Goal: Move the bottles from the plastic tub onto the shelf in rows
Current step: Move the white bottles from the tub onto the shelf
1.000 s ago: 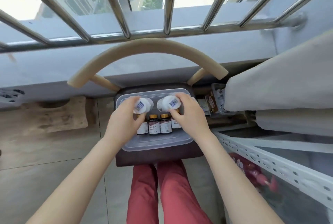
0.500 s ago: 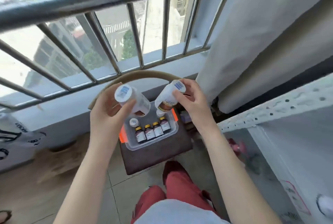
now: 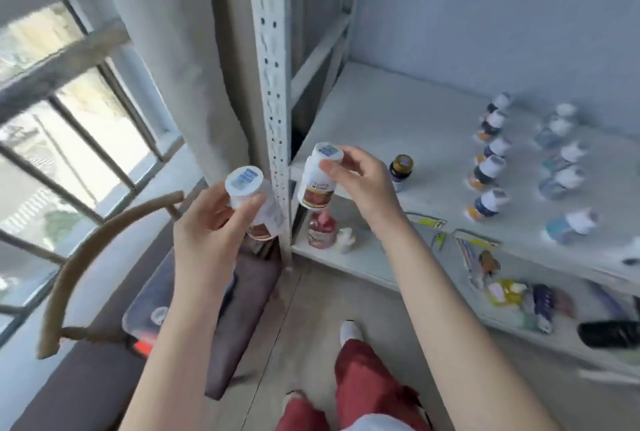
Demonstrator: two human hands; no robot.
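Left of the shelf post (image 3: 274,125), the left hand (image 3: 207,226) holds a white-capped bottle (image 3: 246,186), fingers (image 3: 216,196) curled round it; right of it, the right hand (image 3: 362,186) grips a labelled bottle (image 3: 319,177). The first could clip the post and drop.

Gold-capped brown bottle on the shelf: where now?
Head view: the gold-capped brown bottle stands alone on the white shelf near its front edge, just right of the right hand, left of the white-capped bottle rows.

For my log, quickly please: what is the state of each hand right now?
Left hand: grips the blurred white bottle.
Right hand: grips the labelled white bottle.
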